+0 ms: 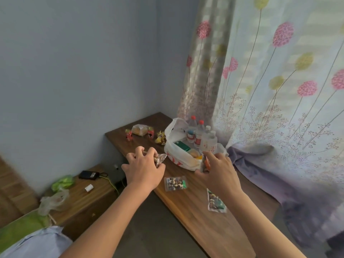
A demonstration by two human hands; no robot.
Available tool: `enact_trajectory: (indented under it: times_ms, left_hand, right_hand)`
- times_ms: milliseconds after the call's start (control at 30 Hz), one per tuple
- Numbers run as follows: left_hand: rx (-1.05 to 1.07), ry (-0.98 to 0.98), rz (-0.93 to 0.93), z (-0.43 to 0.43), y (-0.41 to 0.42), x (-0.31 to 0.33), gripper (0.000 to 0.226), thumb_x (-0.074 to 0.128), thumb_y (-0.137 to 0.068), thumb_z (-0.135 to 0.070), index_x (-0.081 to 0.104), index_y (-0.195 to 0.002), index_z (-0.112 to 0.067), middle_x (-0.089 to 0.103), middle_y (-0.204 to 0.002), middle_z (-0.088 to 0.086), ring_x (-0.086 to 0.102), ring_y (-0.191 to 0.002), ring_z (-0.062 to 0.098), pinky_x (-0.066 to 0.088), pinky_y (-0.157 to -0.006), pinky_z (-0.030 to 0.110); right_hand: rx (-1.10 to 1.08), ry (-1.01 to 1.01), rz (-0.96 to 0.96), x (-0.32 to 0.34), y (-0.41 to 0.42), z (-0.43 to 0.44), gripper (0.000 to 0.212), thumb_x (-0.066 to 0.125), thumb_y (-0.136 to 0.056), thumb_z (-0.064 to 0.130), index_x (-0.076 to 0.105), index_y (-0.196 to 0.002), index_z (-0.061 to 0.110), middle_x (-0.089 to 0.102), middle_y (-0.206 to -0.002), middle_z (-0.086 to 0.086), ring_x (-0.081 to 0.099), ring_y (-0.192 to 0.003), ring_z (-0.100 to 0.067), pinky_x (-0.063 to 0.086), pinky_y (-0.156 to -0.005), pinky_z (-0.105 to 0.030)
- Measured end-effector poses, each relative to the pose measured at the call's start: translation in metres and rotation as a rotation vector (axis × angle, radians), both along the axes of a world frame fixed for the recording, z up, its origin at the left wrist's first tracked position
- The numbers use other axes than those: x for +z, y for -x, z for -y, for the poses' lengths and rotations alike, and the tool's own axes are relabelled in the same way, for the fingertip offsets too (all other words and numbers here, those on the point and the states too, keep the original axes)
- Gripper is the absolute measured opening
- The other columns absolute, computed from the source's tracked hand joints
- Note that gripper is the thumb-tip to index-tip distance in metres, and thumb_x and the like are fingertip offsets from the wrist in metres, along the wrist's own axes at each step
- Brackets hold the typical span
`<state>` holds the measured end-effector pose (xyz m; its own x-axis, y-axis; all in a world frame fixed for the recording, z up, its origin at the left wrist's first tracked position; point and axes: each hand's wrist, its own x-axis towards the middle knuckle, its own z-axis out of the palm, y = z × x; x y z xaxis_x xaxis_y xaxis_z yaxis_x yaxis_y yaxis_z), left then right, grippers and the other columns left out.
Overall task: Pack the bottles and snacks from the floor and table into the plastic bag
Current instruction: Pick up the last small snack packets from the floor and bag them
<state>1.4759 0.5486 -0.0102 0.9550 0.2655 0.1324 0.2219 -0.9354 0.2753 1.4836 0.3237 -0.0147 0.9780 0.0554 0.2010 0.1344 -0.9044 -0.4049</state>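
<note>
A white plastic bag [175,146] stands open on the wooden table [195,211], holding several water bottles [199,134], a green box and yellowish snacks. My left hand [143,169] is shut on a clear nut packet [161,158] just left of the bag. My right hand [219,171] grips another snack packet [205,163] at the bag's near rim. Two more nut packets lie on the table: one [175,183] between my hands, one [216,201] under my right wrist. Farther back lie a bread pack [140,129], two small red bottles [128,135] and a yellow snack [160,137].
A flowered curtain [279,90] hangs behind and right of the table, with purple cloth [260,168] on the table's right side. A lower nightstand [87,194] at left carries a black device, green and clear bags. A bed edge sits at bottom left.
</note>
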Motion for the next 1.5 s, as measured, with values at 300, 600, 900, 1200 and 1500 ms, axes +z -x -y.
enact_trajectory:
  times_ms: [300, 600, 900, 1200, 1500]
  left_hand:
    - [-0.081, -0.038, -0.043, -0.011, -0.135, -0.022, 0.039, 0.054, -0.094, -0.058, 0.047, -0.129, -0.04, 0.031, -0.154, 0.001, 0.036, -0.134, 0.029, 0.043, -0.1, 0.047]
    - [-0.171, -0.087, -0.116, 0.0, -0.245, -0.033, 0.049, 0.053, -0.095, -0.057, 0.043, -0.139, -0.037, 0.03, -0.156, 0.004, 0.034, -0.136, 0.032, 0.04, -0.103, 0.05]
    - [-0.313, -0.097, -0.095, 0.031, -0.317, -0.029, 0.045, 0.055, -0.095, -0.056, 0.049, -0.134, -0.034, 0.033, -0.153, 0.006, 0.036, -0.133, 0.033, 0.042, -0.101, 0.051]
    - [-0.495, -0.048, -0.126, 0.036, -0.384, -0.052, 0.039, 0.057, -0.094, -0.053, 0.049, -0.128, -0.035, 0.035, -0.148, 0.007, 0.037, -0.128, 0.033, 0.044, -0.098, 0.052]
    - [-0.684, 0.013, -0.193, 0.02, -0.445, -0.082, 0.036, 0.057, -0.095, -0.05, 0.052, -0.127, -0.035, 0.035, -0.148, 0.004, 0.037, -0.129, 0.034, 0.042, -0.098, 0.052]
  right_hand:
    - [-0.118, -0.053, -0.042, -0.035, -0.125, -0.014, 0.07, 0.063, -0.086, 0.052, 0.044, -0.15, 0.032, 0.057, -0.13, -0.004, 0.048, -0.118, -0.026, 0.047, -0.088, -0.037]
    - [-0.208, -0.065, -0.112, -0.054, -0.21, -0.002, 0.069, 0.064, -0.084, 0.049, 0.047, -0.148, 0.03, 0.059, -0.127, -0.005, 0.049, -0.121, -0.03, 0.052, -0.089, -0.043]
    - [-0.33, -0.033, -0.113, -0.057, -0.24, 0.019, 0.066, 0.064, -0.083, 0.053, 0.049, -0.143, 0.029, 0.056, -0.119, -0.005, 0.049, -0.112, -0.03, 0.055, -0.084, -0.045]
    - [-0.443, 0.009, -0.12, -0.068, -0.275, -0.001, 0.066, 0.063, -0.083, 0.056, 0.049, -0.141, 0.028, 0.056, -0.115, -0.004, 0.05, -0.111, -0.03, 0.054, -0.083, -0.041]
    - [-0.6, 0.036, -0.203, -0.087, -0.318, -0.052, 0.068, 0.063, -0.085, 0.056, 0.046, -0.145, 0.03, 0.055, -0.12, -0.003, 0.049, -0.115, -0.029, 0.051, -0.091, -0.044]
